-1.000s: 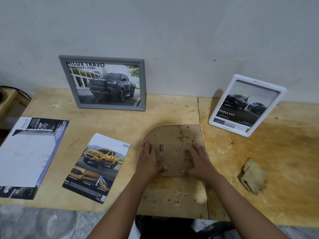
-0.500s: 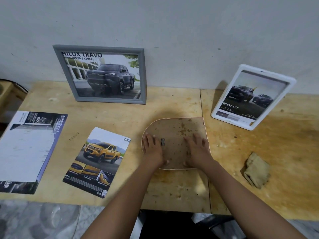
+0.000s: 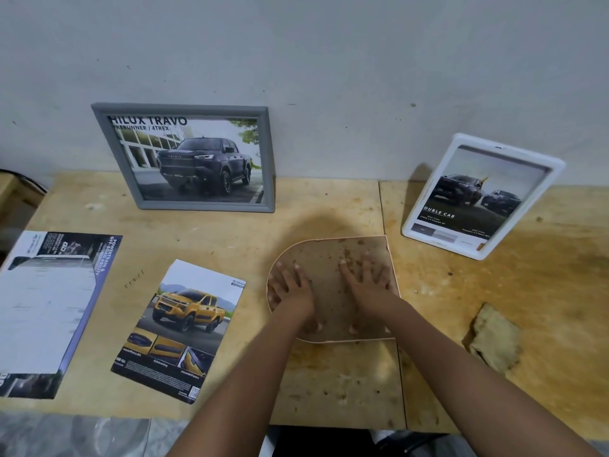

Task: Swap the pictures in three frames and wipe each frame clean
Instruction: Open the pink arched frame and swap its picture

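Observation:
A third frame (image 3: 329,258) lies face down in the middle of the wooden table (image 3: 230,232), showing its brown, stained backing board with one rounded end. My left hand (image 3: 290,291) and my right hand (image 3: 369,285) press flat on that backing, fingers spread. A grey frame (image 3: 184,158) with a dark pickup picture leans on the wall at the back left. A white frame (image 3: 481,196) with a two-truck picture leans at the back right. A loose yellow-truck picture (image 3: 188,328) lies left of my hands. A crumpled beige cloth (image 3: 494,338) lies to the right.
A larger brochure (image 3: 49,308) lies at the table's left edge. The grey wall (image 3: 329,61) rises right behind the table. A seam (image 3: 400,374) runs front to back through the tabletop, right of the face-down frame. A wooden stand (image 3: 13,199) sits at far left.
Both hands have slid a little further up the backing board and lie flatter on it. The camera has tilted, so the whole scene sits lower in view.

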